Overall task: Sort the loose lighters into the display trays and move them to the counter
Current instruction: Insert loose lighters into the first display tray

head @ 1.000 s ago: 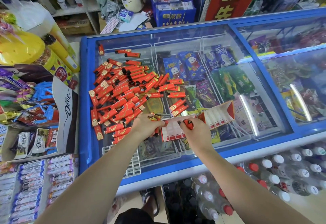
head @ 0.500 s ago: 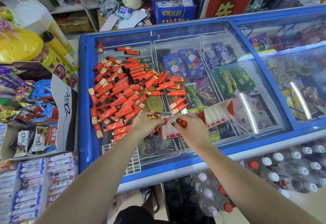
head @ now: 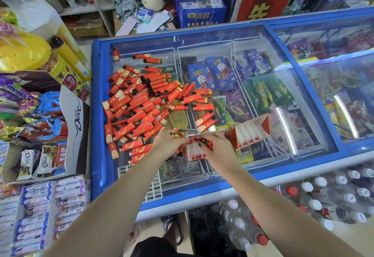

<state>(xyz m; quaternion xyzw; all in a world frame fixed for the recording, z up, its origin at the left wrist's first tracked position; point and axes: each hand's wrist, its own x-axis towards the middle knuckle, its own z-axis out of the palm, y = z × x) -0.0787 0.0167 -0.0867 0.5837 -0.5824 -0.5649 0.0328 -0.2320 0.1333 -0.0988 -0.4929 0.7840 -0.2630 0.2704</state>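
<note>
Several red plastic lighters (head: 178, 134) are gripped in the left hand (head: 169, 145); one red lighter (head: 204, 142) is pinched by the right hand (head: 217, 148) over the red-and-white cardboard display tray (head: 250, 133).

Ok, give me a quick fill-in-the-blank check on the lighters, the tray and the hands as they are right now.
1. The loose lighters lie heaped on the glass lid of a chest ____.
2. The right hand pinches a single ____.
3. The left hand grips a ____ of lighters.
4. The display tray lies to the ____ of the heap.

Missing words: freezer; lighter; bunch; right
</note>
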